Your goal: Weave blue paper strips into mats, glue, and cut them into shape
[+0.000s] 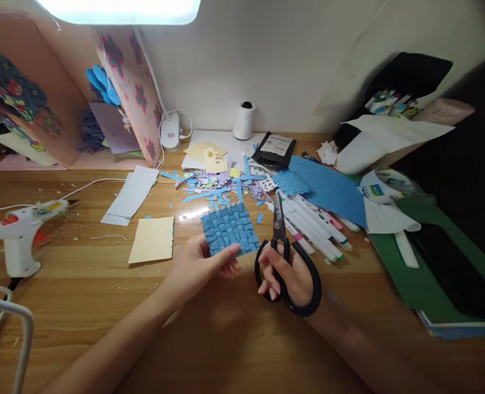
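Observation:
My left hand (209, 260) grips a woven blue paper square (230, 230) by its lower edge, thumb on top and fingers beneath. The square is tilted up, and short strip ends stick out along its far edge. In my right hand (289, 273) is a pair of black-handled scissors (279, 219), with fingers through the loops and blades pointing away from me. The blades look closed or nearly so, just right of the square and apart from it. Behind the square lies a heap of blue, purple and white paper scraps (221, 183).
Several white markers (316, 227) lie right of the scissors, before a blue sheet (328, 189). A cream paper square (152, 241) rests at left, near a white glue gun (18, 235). A thread spool (244, 121) stands by the wall. Green sheets (394, 262) cover the right side.

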Motion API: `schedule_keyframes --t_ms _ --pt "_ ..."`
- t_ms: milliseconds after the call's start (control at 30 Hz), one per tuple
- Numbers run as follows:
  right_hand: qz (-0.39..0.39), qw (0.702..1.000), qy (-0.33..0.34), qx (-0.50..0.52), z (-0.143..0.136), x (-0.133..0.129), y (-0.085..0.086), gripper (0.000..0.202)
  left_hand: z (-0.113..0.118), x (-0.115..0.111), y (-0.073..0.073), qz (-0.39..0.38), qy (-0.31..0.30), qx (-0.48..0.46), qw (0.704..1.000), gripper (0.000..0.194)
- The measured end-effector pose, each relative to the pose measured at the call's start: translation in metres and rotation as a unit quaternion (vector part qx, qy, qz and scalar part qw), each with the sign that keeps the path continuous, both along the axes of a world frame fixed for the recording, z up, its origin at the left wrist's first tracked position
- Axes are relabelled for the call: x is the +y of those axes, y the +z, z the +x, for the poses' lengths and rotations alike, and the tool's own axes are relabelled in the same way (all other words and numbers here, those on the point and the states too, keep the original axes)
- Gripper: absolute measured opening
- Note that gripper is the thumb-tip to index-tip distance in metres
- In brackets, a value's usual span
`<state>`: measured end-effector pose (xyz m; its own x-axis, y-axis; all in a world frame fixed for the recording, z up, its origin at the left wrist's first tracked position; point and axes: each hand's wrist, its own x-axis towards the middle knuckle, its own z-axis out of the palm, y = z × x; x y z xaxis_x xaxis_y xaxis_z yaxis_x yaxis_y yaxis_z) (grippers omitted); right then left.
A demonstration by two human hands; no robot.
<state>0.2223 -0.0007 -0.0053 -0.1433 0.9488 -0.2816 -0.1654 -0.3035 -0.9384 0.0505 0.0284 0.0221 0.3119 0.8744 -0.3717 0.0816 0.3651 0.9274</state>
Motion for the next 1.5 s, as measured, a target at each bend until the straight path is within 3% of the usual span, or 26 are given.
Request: schedule_keyframes --t_ms 200,400,567,667,767,900,1000,1133,1267,1400,1500 --pt "-0.077 0.984 0.110 0.116 -0.002 -0.003 0.002 0.082 -0.009 0.009 0.004 0.027 0.047 0.020 0.998 0.034" --pt "-0.104 0.962 0.196 0.157 0.003 0.003 0.014 0.086 -0.011 0.009 0.000 0.021 0.043 -0.016 0.999 0.045" --pt "-0.106 0.963 0.161 0.186 0.005 0.005 0.013 0.079 -0.013 0.007 0.000 0.037 0.012 -0.037 0.999 0.047" --pt "-0.104 0.969 0.143 0.176 0.006 0.008 0.011 0.064 -0.014 0.007 0.000 0.040 -0.020 -0.043 0.998 0.049" --pt "-0.053 0.987 0.099 0.118 0.007 0.011 0.008 0.046 -0.013 0.006 0.000 0.010 -0.078 -0.055 0.995 0.049" --pt "0.043 0.999 0.030 -0.011 0.009 0.013 0.009 0.037 -0.008 0.000 0.000 -0.022 -0.154 -0.054 0.986 0.049" --pt "0.079 0.994 0.036 -0.065 0.010 0.013 0.017 0.028 -0.006 -0.003 -0.001 -0.026 -0.186 -0.035 0.982 0.048" --pt "0.084 0.988 0.104 -0.073 0.010 0.013 0.025 0.026 -0.006 0.000 -0.003 0.002 -0.120 0.017 0.993 0.043" --pt "0.086 0.988 0.118 -0.045 0.009 0.011 0.022 0.027 -0.006 0.005 -0.003 0.037 -0.039 0.009 0.999 0.041" --pt "0.074 0.992 0.097 -0.034 0.008 0.009 0.013 0.030 -0.007 0.004 -0.004 0.050 -0.043 0.013 0.998 0.043" --pt "0.020 0.997 0.070 0.036 0.008 0.011 0.006 0.042 -0.011 0.005 -0.007 0.090 -0.059 0.085 0.991 0.044"
